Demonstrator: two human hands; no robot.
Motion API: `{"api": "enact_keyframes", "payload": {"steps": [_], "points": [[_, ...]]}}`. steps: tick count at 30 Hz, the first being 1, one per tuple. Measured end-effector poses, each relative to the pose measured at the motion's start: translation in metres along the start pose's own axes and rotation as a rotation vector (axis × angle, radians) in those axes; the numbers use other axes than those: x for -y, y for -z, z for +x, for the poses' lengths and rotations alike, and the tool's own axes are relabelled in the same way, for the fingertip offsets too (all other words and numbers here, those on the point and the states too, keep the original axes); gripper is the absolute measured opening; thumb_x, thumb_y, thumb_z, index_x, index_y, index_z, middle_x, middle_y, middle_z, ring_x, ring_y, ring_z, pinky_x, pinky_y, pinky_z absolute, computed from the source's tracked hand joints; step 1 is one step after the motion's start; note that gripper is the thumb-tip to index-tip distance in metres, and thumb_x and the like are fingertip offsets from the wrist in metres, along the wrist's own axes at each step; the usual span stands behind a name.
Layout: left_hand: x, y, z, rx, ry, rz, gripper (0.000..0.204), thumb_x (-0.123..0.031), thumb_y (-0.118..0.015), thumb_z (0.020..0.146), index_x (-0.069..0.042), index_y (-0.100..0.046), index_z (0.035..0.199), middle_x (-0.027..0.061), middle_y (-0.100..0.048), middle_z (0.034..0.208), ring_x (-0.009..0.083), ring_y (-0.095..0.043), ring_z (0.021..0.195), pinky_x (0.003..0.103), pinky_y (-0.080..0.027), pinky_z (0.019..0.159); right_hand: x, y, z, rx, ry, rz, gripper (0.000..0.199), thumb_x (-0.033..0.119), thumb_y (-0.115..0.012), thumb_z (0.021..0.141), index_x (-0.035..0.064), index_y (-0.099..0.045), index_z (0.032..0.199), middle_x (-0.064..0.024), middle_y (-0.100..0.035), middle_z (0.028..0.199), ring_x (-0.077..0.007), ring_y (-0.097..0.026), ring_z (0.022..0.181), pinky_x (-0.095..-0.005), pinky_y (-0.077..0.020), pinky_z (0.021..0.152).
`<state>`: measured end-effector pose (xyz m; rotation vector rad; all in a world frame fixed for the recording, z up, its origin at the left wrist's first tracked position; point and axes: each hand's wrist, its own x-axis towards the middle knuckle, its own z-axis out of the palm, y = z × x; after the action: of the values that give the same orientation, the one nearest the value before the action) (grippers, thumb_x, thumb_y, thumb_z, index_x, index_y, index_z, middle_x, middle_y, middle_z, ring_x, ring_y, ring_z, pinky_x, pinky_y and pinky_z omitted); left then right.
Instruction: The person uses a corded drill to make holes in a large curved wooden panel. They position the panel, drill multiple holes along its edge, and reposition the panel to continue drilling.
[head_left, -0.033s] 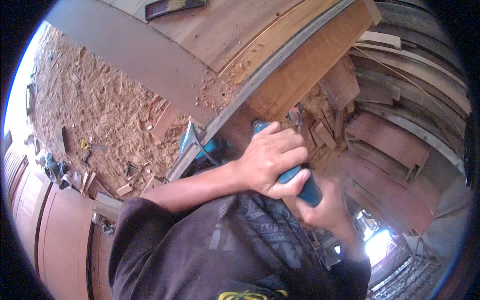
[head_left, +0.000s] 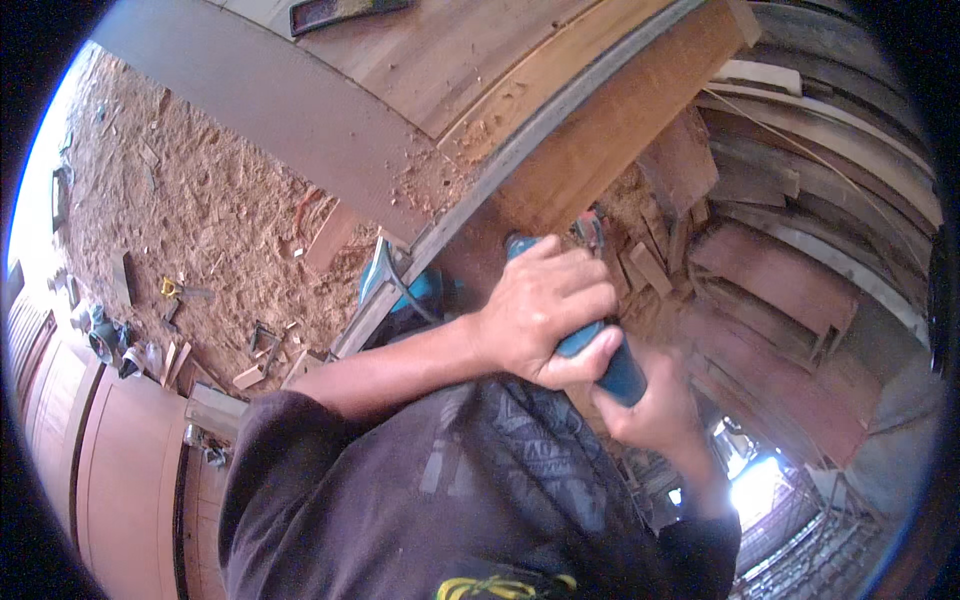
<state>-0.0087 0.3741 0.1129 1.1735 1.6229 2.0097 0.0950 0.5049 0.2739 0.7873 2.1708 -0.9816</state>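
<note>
Not a lot had changed, just a small nudge: the left hand [head_left: 548, 305], the blue handheld tool [head_left: 623, 376] and the right hand [head_left: 660, 408] had all edged a touch toward the orange-brown board [head_left: 620, 130]. Both hands were wrapped round the tool, left up front, right at the back end and kinda blurry. Its nose sat right by the board, couldn't tell if touching, so I'd guess the work was mid-pass. Around that, left to right: sawdusty floor [head_left: 210, 210], a dark cord [head_left: 408, 298] near the left forearm (possible snag), shavings [head_left: 428, 188], offcuts [head_left: 650, 270], then stacked boards [head_left: 850, 150] crowding the right.
</note>
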Motion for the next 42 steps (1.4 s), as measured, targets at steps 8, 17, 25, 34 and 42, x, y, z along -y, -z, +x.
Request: {"api": "enact_keyframes", "payload": {"steps": [8, 17, 25, 34, 42], "points": [[-0.060, 0.004, 0.032, -0.068, -0.050, -0.022, 0.028, -0.037, -0.072, 0.090, -0.011, -0.062, 0.086, 0.0082, -0.055, 0.078, 0.0307, -0.057, 0.067, 0.045, -0.037, 0.061, 0.048, 0.029, -0.052, -0.032, -0.022, 0.055, 0.044, 0.027, -0.089, 0.085, 0.0000, -0.072, 0.116, -0.0208, -0.078, 0.106, -0.0339, -0.078, 0.106, -0.0451, -0.0587, 0.090], [-0.095, 0.021, 0.027, 0.071, -0.127, -0.025, 0.043, -0.049, -0.073, 0.091, -0.006, -0.068, 0.089, 0.0092, -0.066, 0.087, 0.0265, -0.066, 0.074, 0.041, -0.043, 0.066, 0.041, 0.009, -0.088, -0.051, -0.048, 0.167, 0.059, 0.048, -0.082, 0.082, -0.0010, -0.070, 0.113, -0.0231, -0.075, 0.100, -0.0381, -0.080, 0.095, -0.0458, -0.0600, 0.082], [-0.090, 0.031, 0.015, 0.096, -0.130, 0.016, 0.058, -0.053, -0.061, 0.099, 0.002, -0.077, 0.096, 0.0167, -0.077, 0.090, 0.0344, -0.077, 0.083, 0.043, -0.054, 0.073, 0.019, 0.001, -0.071, 0.003, 0.246, 0.070, 0.086, 0.067, -0.092, 0.077, -0.0032, -0.066, 0.119, -0.0201, -0.070, 0.099, -0.0421, -0.076, 0.086, -0.0475, -0.0643, 0.074], [-0.087, 0.037, 0.023, 0.128, -0.091, -0.022, 0.045, -0.047, -0.072, 0.091, -0.002, -0.077, 0.094, 0.0130, -0.075, 0.094, 0.0292, -0.075, 0.085, 0.040, -0.053, 0.076, 0.019, -0.001, -0.069, -0.048, 0.274, 0.042, 0.084, 0.068, -0.092, 0.078, -0.0038, -0.067, 0.113, -0.0201, -0.069, 0.096, -0.0410, -0.076, 0.080, -0.0478, -0.0639, 0.068], [-0.086, 0.042, 0.020, 0.128, -0.094, -0.008, 0.047, -0.048, -0.070, 0.091, -0.002, -0.077, 0.094, 0.0127, -0.074, 0.094, 0.0301, -0.075, 0.085, 0.040, -0.052, 0.077, 0.030, 0.004, -0.065, -0.036, 0.261, 0.005, 0.082, 0.061, -0.094, 0.078, -0.0058, -0.067, 0.117, -0.0219, -0.070, 0.101, -0.0404, -0.077, 0.084, -0.0471, -0.0653, 0.071]]}}
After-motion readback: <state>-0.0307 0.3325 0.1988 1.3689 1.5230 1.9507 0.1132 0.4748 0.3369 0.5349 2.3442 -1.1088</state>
